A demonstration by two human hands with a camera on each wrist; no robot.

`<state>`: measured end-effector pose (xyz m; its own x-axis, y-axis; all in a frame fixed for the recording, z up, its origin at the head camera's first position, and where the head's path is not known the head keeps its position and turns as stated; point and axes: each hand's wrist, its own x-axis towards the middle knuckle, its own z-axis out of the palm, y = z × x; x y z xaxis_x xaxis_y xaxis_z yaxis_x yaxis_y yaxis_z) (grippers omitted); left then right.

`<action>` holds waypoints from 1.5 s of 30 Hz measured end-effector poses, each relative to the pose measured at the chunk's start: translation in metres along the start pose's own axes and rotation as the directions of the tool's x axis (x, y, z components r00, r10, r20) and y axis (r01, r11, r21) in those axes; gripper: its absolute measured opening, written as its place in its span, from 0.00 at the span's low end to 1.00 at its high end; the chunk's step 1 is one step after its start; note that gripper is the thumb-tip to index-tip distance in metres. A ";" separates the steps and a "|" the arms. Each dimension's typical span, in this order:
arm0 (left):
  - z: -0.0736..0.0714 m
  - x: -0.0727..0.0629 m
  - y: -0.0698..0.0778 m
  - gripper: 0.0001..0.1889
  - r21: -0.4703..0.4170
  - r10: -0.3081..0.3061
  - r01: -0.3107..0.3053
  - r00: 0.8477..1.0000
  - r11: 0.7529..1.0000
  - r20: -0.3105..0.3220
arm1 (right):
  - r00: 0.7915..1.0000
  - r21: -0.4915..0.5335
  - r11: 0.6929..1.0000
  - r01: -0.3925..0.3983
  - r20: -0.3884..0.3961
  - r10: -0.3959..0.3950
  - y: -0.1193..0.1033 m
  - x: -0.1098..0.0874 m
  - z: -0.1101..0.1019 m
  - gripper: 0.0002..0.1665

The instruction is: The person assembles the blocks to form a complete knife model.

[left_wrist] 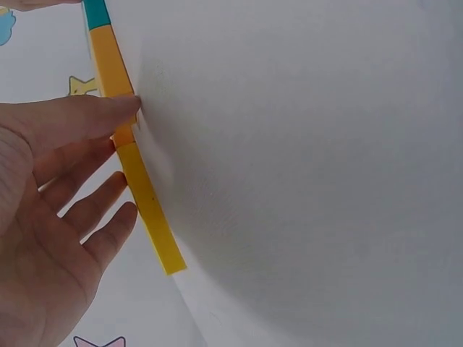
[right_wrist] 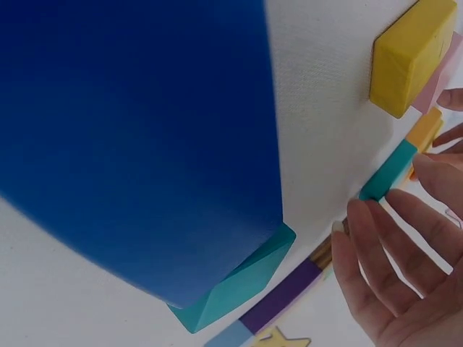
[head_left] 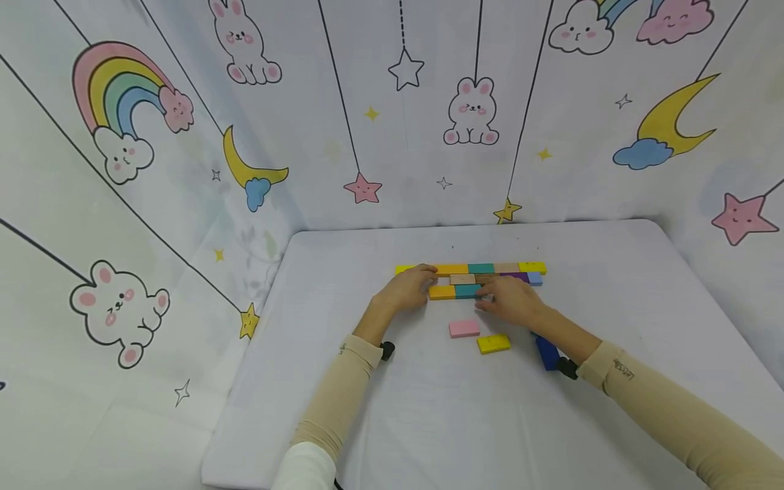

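Coloured wooden blocks lie end to end in three rows on the table. The front row has an orange block and a teal block. My left hand is at the rows' left end. In the left wrist view its thumb touches the orange block's end, while its loosely spread fingers lie beside a yellow block. My right hand touches the teal block's right end with extended fingertips. It partly hides a brown block in the middle row.
In front of the rows lie a loose pink block and a yellow block. A blue block sits under the right wrist, with another teal block beside it. A patterned cloth backdrop rises behind the table.
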<state>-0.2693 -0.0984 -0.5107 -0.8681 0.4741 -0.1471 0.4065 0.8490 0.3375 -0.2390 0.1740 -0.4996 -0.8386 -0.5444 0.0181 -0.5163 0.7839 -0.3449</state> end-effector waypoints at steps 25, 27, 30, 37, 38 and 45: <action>-0.005 -0.004 0.002 0.24 -0.011 0.022 -0.022 0.999 1.000 -0.023 | 0.999 0.008 0.999 -0.035 0.037 0.035 -0.007 0.005 -0.002 0.19; -0.005 -0.004 0.003 0.24 -0.011 0.024 -0.024 1.000 1.000 -0.018 | 0.999 0.012 1.000 -0.027 0.023 0.026 -0.007 0.006 -0.003 0.19; -0.006 -0.005 0.003 0.24 -0.023 0.023 -0.024 1.000 0.999 -0.015 | 1.000 0.004 1.000 -0.025 0.007 0.025 -0.009 0.010 -0.003 0.18; -0.005 -0.005 -0.003 0.27 -0.045 0.034 -0.035 0.999 0.998 -0.014 | 1.000 -0.006 1.000 -0.002 -0.012 0.002 -0.022 0.025 -0.005 0.16; -0.005 -0.005 -0.004 0.27 -0.051 0.034 -0.035 0.999 0.998 -0.014 | 1.000 -0.002 1.000 0.007 -0.016 -0.007 -0.024 0.028 -0.005 0.15; -0.003 -0.003 -0.010 0.30 -0.077 0.038 -0.039 0.999 0.996 -0.021 | 0.997 0.018 0.997 0.078 -0.022 -0.078 -0.031 0.044 -0.001 0.15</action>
<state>-0.2711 -0.1088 -0.5106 -0.8578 0.5010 -0.1149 0.4172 0.8092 0.4137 -0.2606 0.1263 -0.4871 -0.7996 -0.5970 0.0650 -0.5769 0.7336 -0.3592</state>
